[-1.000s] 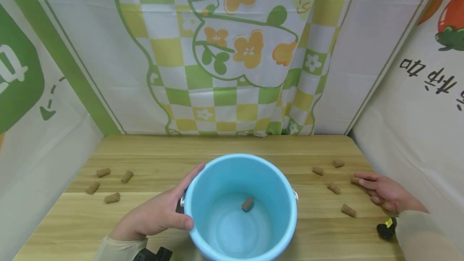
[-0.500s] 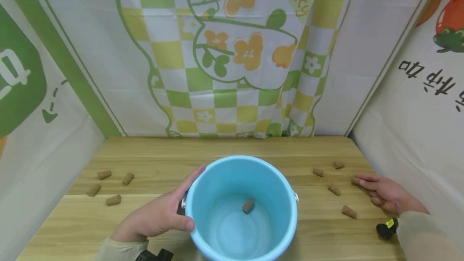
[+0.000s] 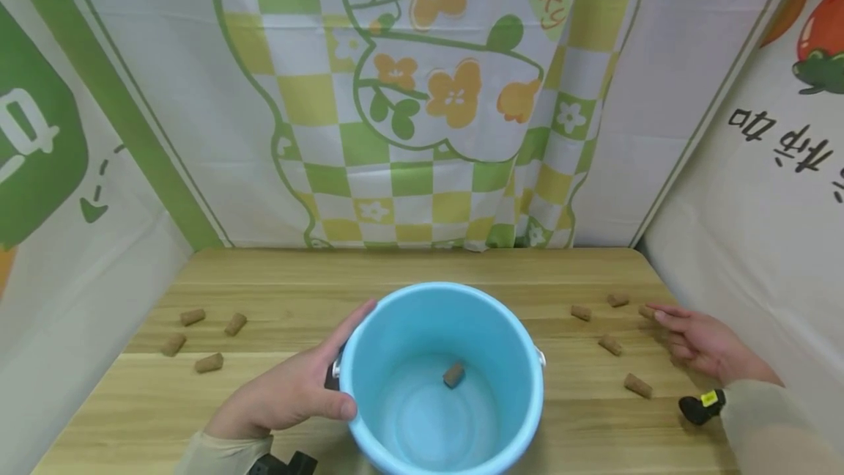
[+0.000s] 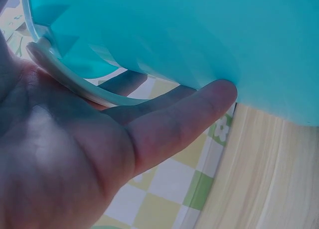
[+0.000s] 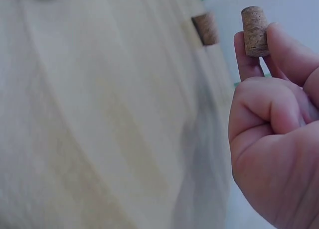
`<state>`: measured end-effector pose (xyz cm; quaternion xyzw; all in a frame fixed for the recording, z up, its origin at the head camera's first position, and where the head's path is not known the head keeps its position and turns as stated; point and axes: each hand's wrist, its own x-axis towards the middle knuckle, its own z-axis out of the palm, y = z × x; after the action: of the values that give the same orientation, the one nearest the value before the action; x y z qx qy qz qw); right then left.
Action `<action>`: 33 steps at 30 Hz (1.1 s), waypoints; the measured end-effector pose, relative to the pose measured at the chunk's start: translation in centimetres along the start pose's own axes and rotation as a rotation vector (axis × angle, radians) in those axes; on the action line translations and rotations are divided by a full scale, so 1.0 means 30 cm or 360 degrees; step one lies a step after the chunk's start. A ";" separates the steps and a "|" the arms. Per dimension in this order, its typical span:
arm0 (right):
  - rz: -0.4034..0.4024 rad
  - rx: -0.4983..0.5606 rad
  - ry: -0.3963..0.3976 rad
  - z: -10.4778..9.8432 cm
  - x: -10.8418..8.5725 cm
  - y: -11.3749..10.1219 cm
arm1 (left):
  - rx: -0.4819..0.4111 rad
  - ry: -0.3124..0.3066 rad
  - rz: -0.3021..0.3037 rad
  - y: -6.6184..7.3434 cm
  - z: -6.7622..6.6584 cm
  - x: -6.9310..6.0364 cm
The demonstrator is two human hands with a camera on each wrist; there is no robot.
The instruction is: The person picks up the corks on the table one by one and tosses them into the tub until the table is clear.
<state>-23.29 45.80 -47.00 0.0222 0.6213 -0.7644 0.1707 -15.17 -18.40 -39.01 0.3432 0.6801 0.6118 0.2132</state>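
right hand [image 3: 702,343], with the held cork [image 3: 647,311], has shifted slightly upward in the head view over the last half second; the bucket [image 3: 442,293] and left hand [image 3: 300,385] look unchanged in position.

held cork: short, light brown cylinder, speckled and pitted, intact as far as visible. location: right side of the table [image 3: 422,264], well apart from the bucket. right wrist view shows it nearly upright against the pale wall; it appears clear of the wood.

bucket: light blue, round, open at the top, near the middle of the table. one cork [image 3: 453,374] lies on its floor. a pale handle [image 4: 65,78] hangs between its wall and the left palm.

surroundings: four loose corks [image 3: 610,345] lie scattered to the left of the right hand, some between it and the bucket. four more corks [image 3: 209,363] lie at far left, with the left forearm and bucket on the near side. a black device [image 3: 700,407] with a yellow patch sits at the right wrist. patterned curtain [image 3: 422,174] behind.

fingers: right thumb and fingertips pinched together on the held cork, remaining fingers folded. left fingers [image 4: 179,124] fairly straight, touching the bucket's outer wall; left thumb spread apart from them, at the rim.
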 end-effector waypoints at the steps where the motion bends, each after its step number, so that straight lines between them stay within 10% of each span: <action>1: -0.0012 -0.0016 -0.0003 0.005 0.002 -0.006 | -0.0001 0.0000 0.0000 0.002 0.001 0.000; 33: -0.0362 -0.0166 -0.0412 0.476 -0.033 -0.240 | -0.0009 0.0000 0.0024 -0.003 0.000 0.001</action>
<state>-21.89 33.57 -36.72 -0.1556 0.6315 -0.7420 0.1626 -15.20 -18.37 -39.10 0.3477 0.6757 0.6153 0.2097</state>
